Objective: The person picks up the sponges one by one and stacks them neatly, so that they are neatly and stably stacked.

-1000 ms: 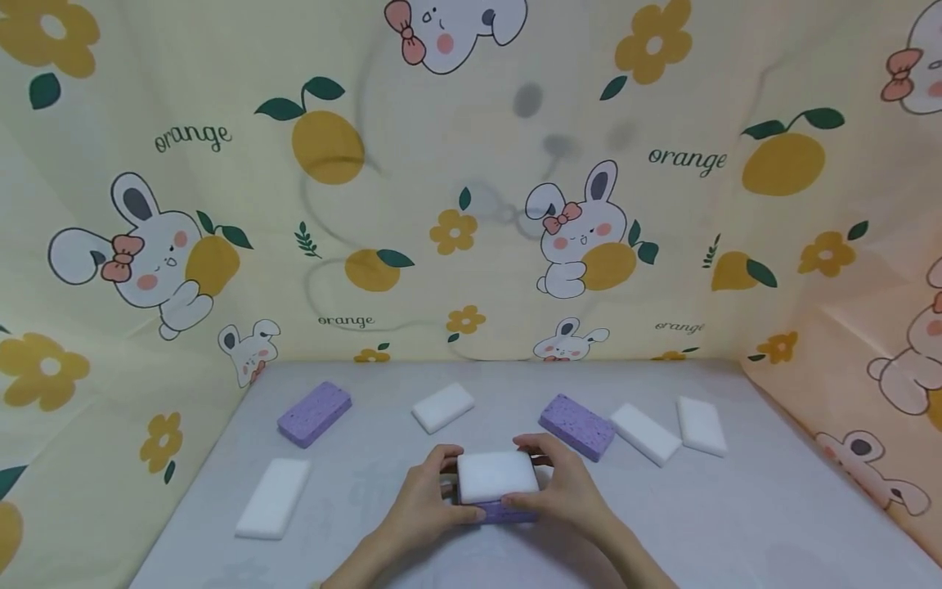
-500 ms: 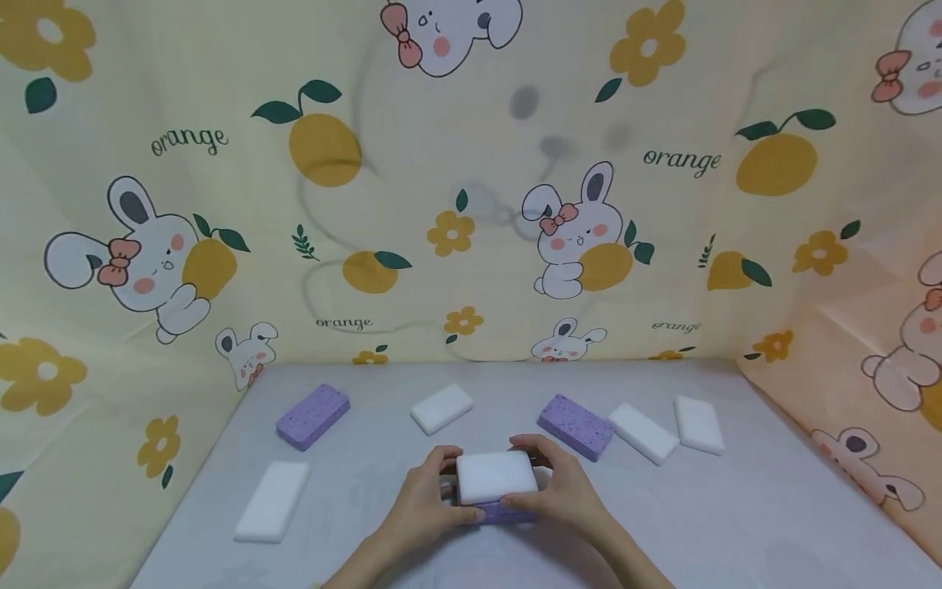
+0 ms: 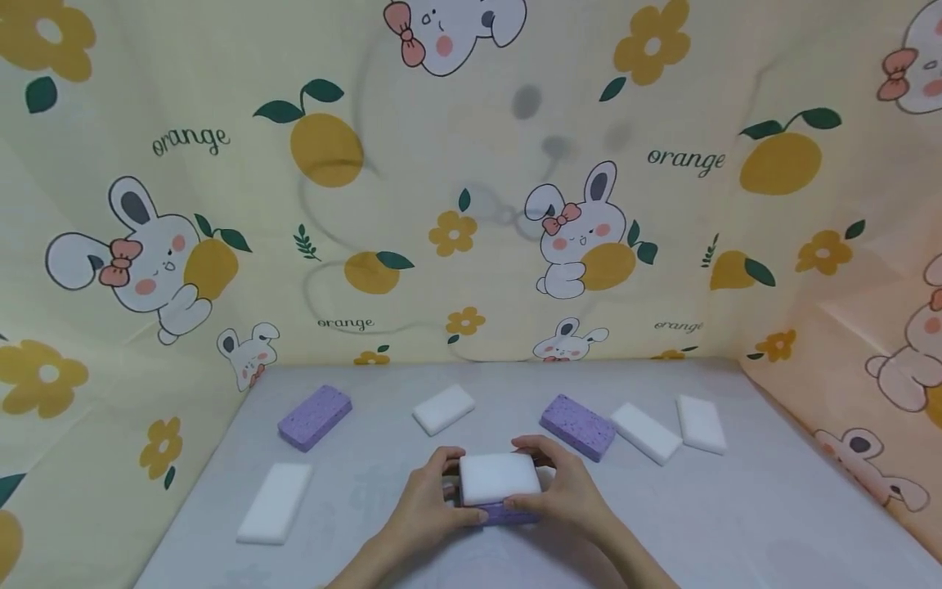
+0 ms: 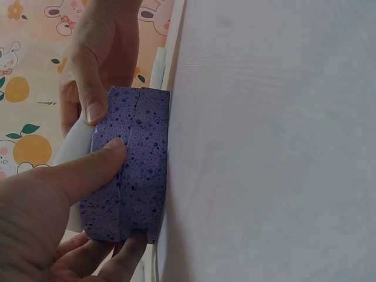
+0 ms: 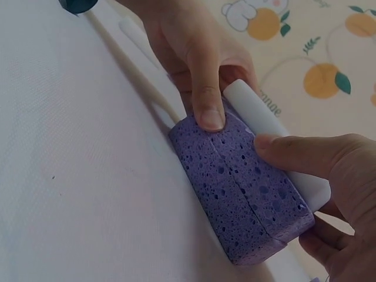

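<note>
In the head view a white sponge (image 3: 500, 478) lies flat on top of purple sponge, at the front middle of the table. Both wrist views show two layers of purple sponge beneath it, a lower one (image 4: 150, 158) and an upper one (image 5: 258, 170), with a seam between. My left hand (image 3: 427, 499) grips the stack from the left, its thumb across the purple front faces near the seam. On the other side my right hand (image 3: 562, 487) grips it, thumb tip at the edge where white meets purple. The fingers behind the stack are partly hidden.
Purple sponges lie at the back left (image 3: 315, 418) and right of centre (image 3: 577, 427). White sponges lie at the left (image 3: 275, 503), back middle (image 3: 444, 409) and right (image 3: 646, 433), with another white one (image 3: 702, 424) beside it. A patterned cloth (image 3: 412, 147) stands around the table.
Both hands keep their grip on the stack with hardly any movement. The whole head view shifts slightly; the other sponges stay where they were.
</note>
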Tool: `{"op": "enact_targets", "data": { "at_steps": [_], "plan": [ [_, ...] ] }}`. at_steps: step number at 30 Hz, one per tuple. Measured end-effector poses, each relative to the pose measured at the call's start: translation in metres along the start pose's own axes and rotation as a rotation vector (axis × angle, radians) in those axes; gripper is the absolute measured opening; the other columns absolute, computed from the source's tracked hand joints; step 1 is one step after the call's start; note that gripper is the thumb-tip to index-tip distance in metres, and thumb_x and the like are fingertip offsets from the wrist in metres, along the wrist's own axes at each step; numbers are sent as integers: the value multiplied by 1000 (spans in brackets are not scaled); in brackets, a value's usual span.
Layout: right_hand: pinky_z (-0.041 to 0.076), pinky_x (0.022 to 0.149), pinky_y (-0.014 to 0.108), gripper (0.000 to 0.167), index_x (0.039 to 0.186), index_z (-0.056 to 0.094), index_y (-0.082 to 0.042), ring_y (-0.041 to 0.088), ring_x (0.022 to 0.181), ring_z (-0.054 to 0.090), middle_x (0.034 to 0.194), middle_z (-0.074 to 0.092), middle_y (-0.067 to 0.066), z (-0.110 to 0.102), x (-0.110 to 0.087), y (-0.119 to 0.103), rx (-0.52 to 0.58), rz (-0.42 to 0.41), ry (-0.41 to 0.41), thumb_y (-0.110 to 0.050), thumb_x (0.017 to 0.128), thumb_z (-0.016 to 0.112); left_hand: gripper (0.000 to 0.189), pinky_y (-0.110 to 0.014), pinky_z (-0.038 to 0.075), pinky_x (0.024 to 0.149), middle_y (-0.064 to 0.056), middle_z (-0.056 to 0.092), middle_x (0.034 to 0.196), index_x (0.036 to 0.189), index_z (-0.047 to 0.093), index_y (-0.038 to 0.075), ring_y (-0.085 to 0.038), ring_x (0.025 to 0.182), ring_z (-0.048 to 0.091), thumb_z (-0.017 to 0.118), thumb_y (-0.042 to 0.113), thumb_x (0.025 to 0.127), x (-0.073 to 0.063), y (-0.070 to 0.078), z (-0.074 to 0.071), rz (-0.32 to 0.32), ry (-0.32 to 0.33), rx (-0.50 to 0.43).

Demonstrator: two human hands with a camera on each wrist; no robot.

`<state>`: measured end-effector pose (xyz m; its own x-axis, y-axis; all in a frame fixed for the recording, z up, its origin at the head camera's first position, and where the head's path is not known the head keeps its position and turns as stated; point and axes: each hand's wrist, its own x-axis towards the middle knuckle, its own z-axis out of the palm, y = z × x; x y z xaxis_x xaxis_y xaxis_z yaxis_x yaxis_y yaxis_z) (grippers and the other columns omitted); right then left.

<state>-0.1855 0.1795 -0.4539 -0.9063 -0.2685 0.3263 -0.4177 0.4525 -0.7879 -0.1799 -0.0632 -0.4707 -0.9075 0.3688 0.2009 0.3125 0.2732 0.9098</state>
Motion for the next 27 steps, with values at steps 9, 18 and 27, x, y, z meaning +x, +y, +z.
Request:
{"op": "enact_targets", "data": {
  "at_steps": [9,18,27],
  "plan": [
    [49,93,49,75,125,62,-14,21,104,61,115,66,-2,1,1,3,38,5,2,-25,59,96,80,-37,54,89,-26,56,129,133,43,-4,-38,119,55,90,16,71,0,4,-1,-11,-1,7],
    [50,94,44,73,123,63,-16,19,104,61,114,66,-5,3,0,3,20,-2,-13,-31,60,95,81,-40,53,90,-28,54,130,134,43,-3,-40,116,57,90,16,71,-3,3,-1,-33,-1,-6],
    [49,95,48,72,123,62,-15,23,108,60,117,66,-1,2,-1,2,31,34,-18,-30,61,95,81,-38,53,90,-27,54,131,134,43,-2,-40,118,56,90,20,71,-2,0,-1,-41,-4,10]
  ]
}}
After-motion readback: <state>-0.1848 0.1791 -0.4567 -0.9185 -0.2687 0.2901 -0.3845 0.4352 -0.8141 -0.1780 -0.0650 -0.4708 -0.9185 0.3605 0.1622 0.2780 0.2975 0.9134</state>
